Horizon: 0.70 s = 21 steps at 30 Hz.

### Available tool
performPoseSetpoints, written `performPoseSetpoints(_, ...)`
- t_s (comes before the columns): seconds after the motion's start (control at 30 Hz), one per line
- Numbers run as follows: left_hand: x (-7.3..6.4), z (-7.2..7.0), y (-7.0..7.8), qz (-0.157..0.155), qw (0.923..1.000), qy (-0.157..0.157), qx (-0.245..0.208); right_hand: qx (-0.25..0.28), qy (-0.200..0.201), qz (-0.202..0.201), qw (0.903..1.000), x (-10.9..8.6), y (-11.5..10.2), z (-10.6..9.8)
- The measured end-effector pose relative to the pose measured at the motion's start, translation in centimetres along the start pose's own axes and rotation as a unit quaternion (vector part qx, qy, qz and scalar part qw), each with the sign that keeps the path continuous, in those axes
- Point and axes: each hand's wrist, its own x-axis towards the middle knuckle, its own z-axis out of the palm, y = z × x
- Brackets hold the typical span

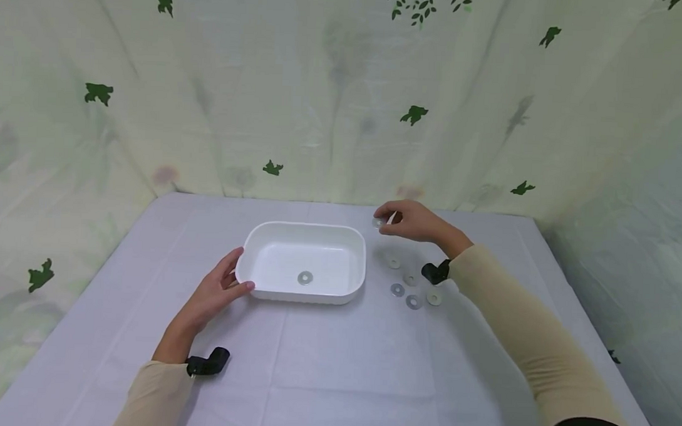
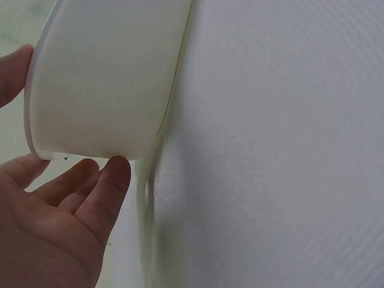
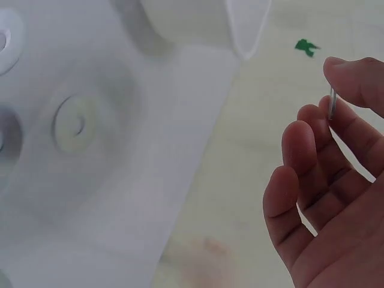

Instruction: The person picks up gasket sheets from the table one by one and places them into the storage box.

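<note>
Above white tablecloth (image 1: 341,363), the right hand (image 1: 411,221) pinches a flat, grey, metal-looking ring (image 1: 377,223); the left hand (image 1: 215,290) grips a white, round-cornered, plastic-looking tray (image 1: 298,297) containing another ring (image 1: 300,279). Apparent step: transfer. Next move: likely carry left, release inside tray.

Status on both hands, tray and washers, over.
Left hand gripping white tray at one corner. Right hand pinching a washer. One washer in tray, five loose washers on table. No obstruction seen between right hand and tray.
</note>
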Motion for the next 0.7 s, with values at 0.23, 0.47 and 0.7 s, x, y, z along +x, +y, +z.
performPoseSetpoints(0.23, -0.1, -0.1, 0.1, 0.005, 0.9999, -0.010, 0.013, 0.012, -0.027, -0.015, 0.9994, 1.4, -2.7, 1.1)
performPoseSetpoints(0.47, -0.1, 0.1, -0.1, 0.006, 0.9998, -0.005, 0.017, 0.023, -0.051, -0.032, 0.9979, 2.9, -4.3, 3.1)
performPoseSetpoints(0.7, 0.0, 0.0, -0.3, -0.006, 0.9998, -0.003, 0.017, 0.026, -0.065, -0.050, 0.9963, 4.2, -5.8, 5.4)
